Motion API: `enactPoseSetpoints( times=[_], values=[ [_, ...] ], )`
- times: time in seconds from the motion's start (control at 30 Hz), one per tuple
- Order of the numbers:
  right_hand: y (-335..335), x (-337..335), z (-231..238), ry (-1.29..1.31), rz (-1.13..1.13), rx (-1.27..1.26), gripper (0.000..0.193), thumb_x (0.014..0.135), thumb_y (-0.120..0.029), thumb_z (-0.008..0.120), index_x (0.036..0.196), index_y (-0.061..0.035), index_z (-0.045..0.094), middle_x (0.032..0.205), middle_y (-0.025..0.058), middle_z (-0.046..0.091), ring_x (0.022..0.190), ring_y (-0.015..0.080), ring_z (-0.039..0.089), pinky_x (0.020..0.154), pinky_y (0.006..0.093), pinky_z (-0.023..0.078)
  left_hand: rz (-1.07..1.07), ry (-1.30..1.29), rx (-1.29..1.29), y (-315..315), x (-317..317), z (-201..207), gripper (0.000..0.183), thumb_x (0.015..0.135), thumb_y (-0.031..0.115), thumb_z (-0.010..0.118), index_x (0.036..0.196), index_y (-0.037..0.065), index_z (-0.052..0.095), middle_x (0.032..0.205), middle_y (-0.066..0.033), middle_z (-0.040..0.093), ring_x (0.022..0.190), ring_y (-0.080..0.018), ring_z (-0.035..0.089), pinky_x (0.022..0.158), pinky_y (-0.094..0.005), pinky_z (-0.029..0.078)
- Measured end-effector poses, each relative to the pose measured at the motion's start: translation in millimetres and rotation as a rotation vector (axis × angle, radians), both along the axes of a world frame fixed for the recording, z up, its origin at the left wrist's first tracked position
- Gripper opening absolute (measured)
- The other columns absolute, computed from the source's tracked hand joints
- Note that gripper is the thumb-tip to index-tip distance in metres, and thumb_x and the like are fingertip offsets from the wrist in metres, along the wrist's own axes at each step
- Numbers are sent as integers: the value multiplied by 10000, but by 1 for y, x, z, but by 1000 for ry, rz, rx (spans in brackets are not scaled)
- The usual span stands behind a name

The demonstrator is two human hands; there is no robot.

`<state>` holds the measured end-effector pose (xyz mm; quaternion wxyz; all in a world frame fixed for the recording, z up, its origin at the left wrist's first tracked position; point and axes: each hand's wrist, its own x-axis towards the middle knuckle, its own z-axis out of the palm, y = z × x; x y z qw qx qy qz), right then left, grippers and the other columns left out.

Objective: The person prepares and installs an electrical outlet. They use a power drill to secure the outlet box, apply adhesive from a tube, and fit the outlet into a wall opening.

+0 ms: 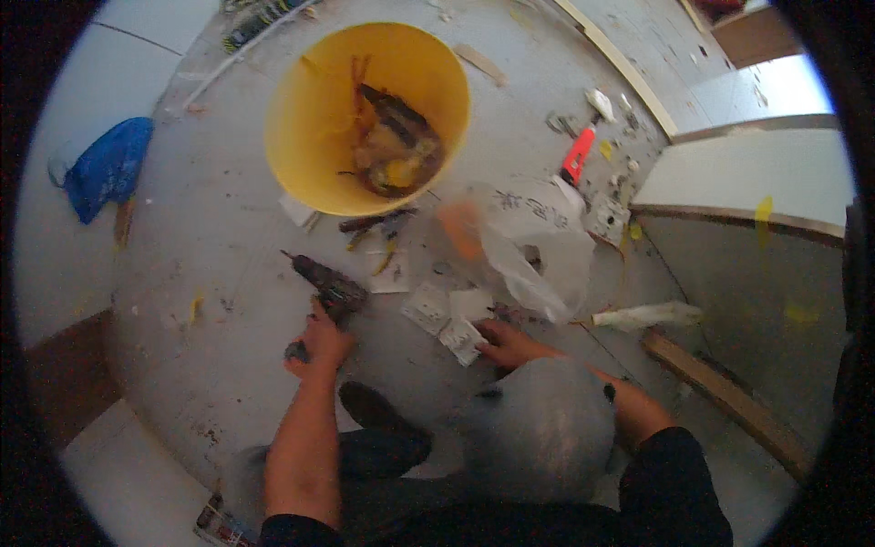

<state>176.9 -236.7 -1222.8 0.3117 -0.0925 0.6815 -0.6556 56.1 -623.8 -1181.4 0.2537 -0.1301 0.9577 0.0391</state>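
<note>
1. The left forearm reaches forward; the left hand is wrapped around the handle of a dark power drill.
2. The right arm bends inward, its hand pinching the edge of a white socket plate near the floor.
3. The drill lies left of the plate, its long axis slanting, bit pointing forward and left.
4. A yellow bucket ahead contains dark tools; a whitish plastic bag stands to its right.
</note>
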Motion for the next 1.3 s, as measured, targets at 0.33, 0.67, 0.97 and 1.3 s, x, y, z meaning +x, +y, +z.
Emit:
enactPoseSetpoints(
  times=[0.33,0.67,0.97,1.3],
  values=[
    [36,53,9,-181,-288,212,470,1043,-307,615,1439,-65,541,1115,169,711,995,297,690,858,443,544,-36,366,223,-30,16,-10,685,867,51,685,1495,-16,420,1309,-289,630,1148,-468,631,1003,-489,503],
    [31,45,15,-127,-159,176,394,1053,-341,599,1365,-102,615,1136,159,730,981,313,715,868,450,567,83,174,637,-28,-24,118,276,894,197,808,1091,37,700,896,-67,710,767,-197,689,670,-382,541],
    [15,-72,101,-68,42,229,430,1080,-285,548,1424,-29,578,1282,153,702,1185,226,662,1027,383,515,-235,-289,498,-13,-8,221,297,891,202,788,1124,57,674,985,-85,727,935,-210,710,828,-372,559],
    [7,-124,157,228,-214,290,332,1065,-267,559,1220,-11,701,1145,141,737,1083,213,693,936,368,545,-175,-3,455,-24,-11,237,286,881,167,766,1128,40,697,1061,-145,739,978,-276,723,873,-381,555]
  ],
)
